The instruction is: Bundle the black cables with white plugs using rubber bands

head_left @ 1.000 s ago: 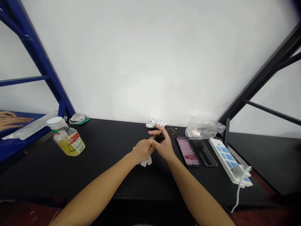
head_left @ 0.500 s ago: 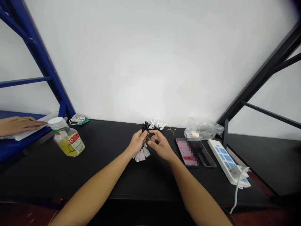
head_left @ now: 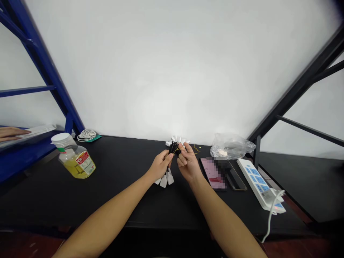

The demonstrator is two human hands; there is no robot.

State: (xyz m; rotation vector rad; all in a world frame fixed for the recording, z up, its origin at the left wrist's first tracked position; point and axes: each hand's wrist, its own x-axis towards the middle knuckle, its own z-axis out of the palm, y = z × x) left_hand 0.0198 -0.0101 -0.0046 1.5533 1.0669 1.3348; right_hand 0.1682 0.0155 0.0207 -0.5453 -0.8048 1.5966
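Observation:
My left hand (head_left: 160,165) is closed around a bundle of thin black pieces (head_left: 172,147). White tabs (head_left: 163,181) fan out below that hand, and the black ends stick up above it. A thin yellow rubber band (head_left: 176,149) runs from the bundle to my right hand (head_left: 189,165), whose bent fingers hold it. Part of the band is hidden by the fingers. Just behind my hands, a second group of black pieces with white tabs (head_left: 176,138) lies on the black table (head_left: 120,208).
Loose yellow rubber bands (head_left: 197,149) lie near the wall. To the right are a plastic bag (head_left: 236,145), two phones (head_left: 211,170) and a power strip (head_left: 254,179). On the left stand a jar of yellow liquid (head_left: 76,163) and a coiled white cable (head_left: 87,135). Another person's hand (head_left: 10,133) is at far left.
My right hand has turned and its fingers have risen, drawing the rubber band near the bundle's black ends. The bundle has shifted slightly right. The other person's hand has moved left.

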